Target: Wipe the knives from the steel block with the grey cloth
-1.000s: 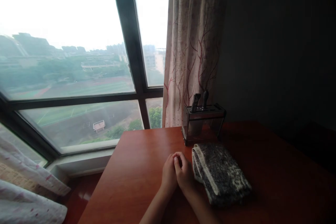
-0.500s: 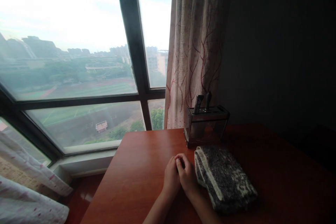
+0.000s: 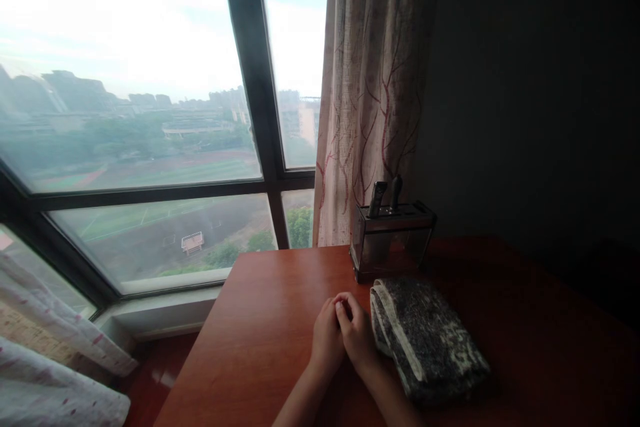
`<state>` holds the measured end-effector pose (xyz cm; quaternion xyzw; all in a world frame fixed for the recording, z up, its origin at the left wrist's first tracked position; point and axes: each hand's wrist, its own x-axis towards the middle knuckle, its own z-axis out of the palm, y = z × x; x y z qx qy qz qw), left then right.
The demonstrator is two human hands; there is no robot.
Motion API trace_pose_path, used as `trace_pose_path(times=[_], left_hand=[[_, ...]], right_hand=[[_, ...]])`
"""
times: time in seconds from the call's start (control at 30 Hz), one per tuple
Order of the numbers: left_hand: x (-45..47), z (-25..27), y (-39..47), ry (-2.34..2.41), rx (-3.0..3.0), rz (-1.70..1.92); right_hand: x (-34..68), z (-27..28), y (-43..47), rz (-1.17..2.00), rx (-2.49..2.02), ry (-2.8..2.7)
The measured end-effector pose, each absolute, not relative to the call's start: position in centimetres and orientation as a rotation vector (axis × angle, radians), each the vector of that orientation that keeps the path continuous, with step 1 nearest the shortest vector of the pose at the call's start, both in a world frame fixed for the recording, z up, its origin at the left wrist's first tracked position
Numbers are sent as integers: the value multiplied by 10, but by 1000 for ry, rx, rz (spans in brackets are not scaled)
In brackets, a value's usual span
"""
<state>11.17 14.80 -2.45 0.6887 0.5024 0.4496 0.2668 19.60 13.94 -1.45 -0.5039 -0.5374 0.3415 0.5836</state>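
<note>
My left hand [image 3: 327, 337] and my right hand [image 3: 356, 330] rest clasped together on the wooden table, fingers curled and the fingertips meeting at the far end. No object shows in either hand, though the space between the palms is hidden. Close by on the right lies a folded dark grey and white towel [image 3: 433, 340], its pale hem toward me; my right forearm runs alongside it. Behind the towel stands a knife block [image 3: 393, 240] with clear sides and a dark frame. Two dark handles [image 3: 379, 199] stick up out of its top.
The reddish-brown table [image 3: 260, 327] ends on the left near a window sill [image 3: 165, 310]. A large window [image 3: 150, 140] looks out on a sports field. A patterned curtain [image 3: 370, 93] hangs behind the knife block, and a pale curtain [image 3: 55, 380] is at lower left. The right side is dark.
</note>
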Motion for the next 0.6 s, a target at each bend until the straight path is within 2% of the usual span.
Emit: trace_pose_path(times=[0.6], left_hand=[[112,-26,148,1361,1886,1200]], right_hand=[[198,-16,143,824,-1165,-1253]])
